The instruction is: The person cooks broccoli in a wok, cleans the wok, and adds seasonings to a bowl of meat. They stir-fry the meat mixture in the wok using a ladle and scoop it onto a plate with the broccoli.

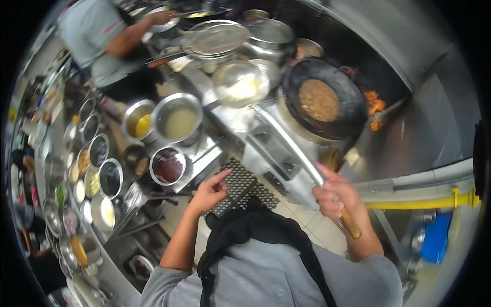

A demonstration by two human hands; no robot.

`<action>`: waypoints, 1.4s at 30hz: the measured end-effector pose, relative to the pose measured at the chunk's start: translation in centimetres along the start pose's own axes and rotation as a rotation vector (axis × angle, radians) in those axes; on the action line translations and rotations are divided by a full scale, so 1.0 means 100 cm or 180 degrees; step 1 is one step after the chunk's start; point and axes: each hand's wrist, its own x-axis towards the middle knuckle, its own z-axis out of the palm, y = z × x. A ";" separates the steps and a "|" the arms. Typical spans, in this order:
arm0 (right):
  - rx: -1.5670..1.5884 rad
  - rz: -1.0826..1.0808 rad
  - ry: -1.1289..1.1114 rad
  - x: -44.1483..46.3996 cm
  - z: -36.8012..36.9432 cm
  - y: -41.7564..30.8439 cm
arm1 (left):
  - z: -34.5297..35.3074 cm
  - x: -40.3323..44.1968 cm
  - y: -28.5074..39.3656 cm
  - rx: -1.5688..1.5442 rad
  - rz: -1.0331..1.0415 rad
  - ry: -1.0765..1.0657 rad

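My right hand (pixel 336 195) is closed around a long-handled metal ladle (pixel 286 140) near its wooden grip. The ladle's far end reaches a round metal bowl shape (pixel 240 84) with pale contents; blur hides whether this is the ladle's own head. Beyond the hand sits a black wok (pixel 353 110) holding a brown, grainy-looking food (pixel 318 100). My left hand (pixel 210 193) hangs with the index finger stretched out and nothing visible in it. Nearest to it is a metal pot of dark red liquid (pixel 168 165).
Orange flames (pixel 375 104) rise beside the wok. A wire strainer (pixel 217 38) rests over a pot at the back. Pots of yellow (pixel 143 124) and cloudy liquid (pixel 176 122) stand left. A co-worker (pixel 105 41) is at the upper left. A yellow pipe (pixel 419 203) runs at right.
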 end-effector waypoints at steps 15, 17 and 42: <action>-0.6029 -0.2942 0.3705 0.070 -0.224 -0.099 | -0.012 0.302 -0.002 0.3503 -0.0665 0.0743; -0.4679 -0.2237 0.3801 0.070 -0.172 -0.104 | -0.019 0.313 -0.001 0.3492 -0.0589 0.0337; -0.5172 -0.0302 0.4015 0.034 -0.117 -0.095 | 0.176 0.407 -0.015 -0.1809 -0.3414 -0.1541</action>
